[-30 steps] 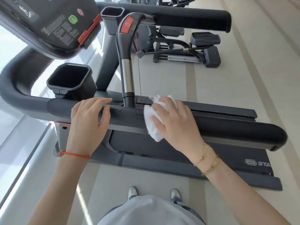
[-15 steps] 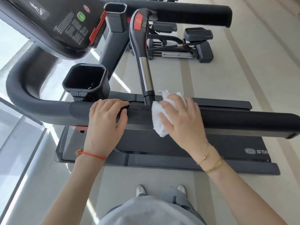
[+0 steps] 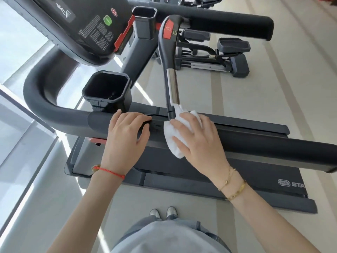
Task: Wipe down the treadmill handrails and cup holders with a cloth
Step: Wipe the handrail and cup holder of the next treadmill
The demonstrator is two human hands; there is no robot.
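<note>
**Cloth on near handrail, at base of the pulse-grip post**

Right hand (image 3: pixel 198 141) grip: fingers spread and pressing a bunched white terry cloth (image 3: pixel 175 136) onto the long dark-grey padded handrail (image 3: pixel 264 143). Not a pinch; cloth is pinned under palm and fingers. It drapes over the rail's near face and bunches up against the foot of the black-and-chrome upright handle post (image 3: pixel 172 86), touching it.

Left hand (image 3: pixel 127 141) grip: empty of cloth, fingers loosely curled over the top of the same rail, thumb on the near side, just beside the right hand, cloth between them.

Square black plastic cup holder (image 3: pixel 107 90) sits just beyond the left hand. A second cup holder (image 3: pixel 145 21) is well beyond, beside the black console panel (image 3: pixel 82 24).

Red string bracelet (image 3: pixel 109 171) on left wrist, gold bracelets (image 3: pixel 233 187) on right.
</note>
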